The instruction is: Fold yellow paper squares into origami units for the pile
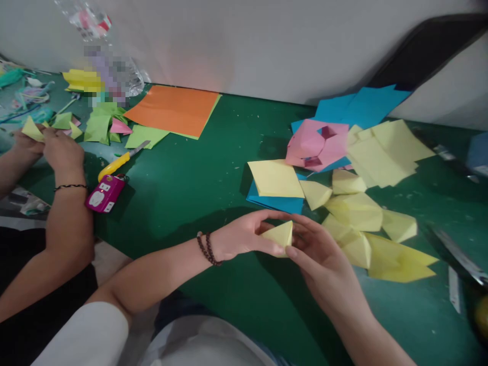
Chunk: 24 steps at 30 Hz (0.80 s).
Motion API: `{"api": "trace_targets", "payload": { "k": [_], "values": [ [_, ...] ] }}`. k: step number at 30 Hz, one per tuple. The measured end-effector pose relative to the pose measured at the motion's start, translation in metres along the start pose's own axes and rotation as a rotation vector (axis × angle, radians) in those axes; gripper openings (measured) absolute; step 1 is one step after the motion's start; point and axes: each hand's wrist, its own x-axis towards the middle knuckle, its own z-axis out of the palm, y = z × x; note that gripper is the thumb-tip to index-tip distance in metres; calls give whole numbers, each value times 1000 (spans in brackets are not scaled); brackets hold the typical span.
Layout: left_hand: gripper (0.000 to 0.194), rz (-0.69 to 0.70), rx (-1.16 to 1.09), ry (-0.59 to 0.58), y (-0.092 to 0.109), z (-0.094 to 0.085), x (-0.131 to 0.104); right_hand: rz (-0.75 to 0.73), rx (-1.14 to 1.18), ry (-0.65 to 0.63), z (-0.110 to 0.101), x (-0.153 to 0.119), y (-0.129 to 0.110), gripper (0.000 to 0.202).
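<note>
Between both hands I hold a small piece of folded yellow paper (pixel 281 235), with one corner pointing up. My left hand (pixel 247 236) grips it from the left, thumb along its lower side. My right hand (pixel 320 249) pinches its right side, the thumb near the left thumb's tip. Some of the fingers behind the paper are hidden. Just beyond the hands lies a flat yellow sheet (pixel 276 179) on blue paper (pixel 272 202). Several folded yellow paper pieces (pixel 354 211) spread out to the right of my right hand.
A pink folded paper shape (pixel 316 145), loose yellow sheets (pixel 389 152) and blue sheets (pixel 358 109) lie at the back right. Orange paper (pixel 175 109), a yellow-handled cutter (pixel 118 165) and a magenta device (pixel 105 193) are left. A co-worker's hands (pixel 63 147) hold folded paper.
</note>
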Motion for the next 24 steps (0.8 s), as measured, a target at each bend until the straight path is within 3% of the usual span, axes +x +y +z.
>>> {"api": "trace_targets", "payload": {
  "k": [9, 17, 21, 24],
  "values": [
    [57, 4, -164, 133, 6, -2, 1, -135, -101, -8, -6, -3, 3, 39],
    [53, 28, -43, 145, 7, -2, 0, -460, -548, 43, -4, -11, 1, 58],
    [53, 61, 53, 104, 10, 2, -4, -636, -760, 23, -3, -12, -4, 46],
    [47, 79, 71, 90, 11, 3, -6, -677, -849, 38, -2, -11, -10, 33]
  ]
}}
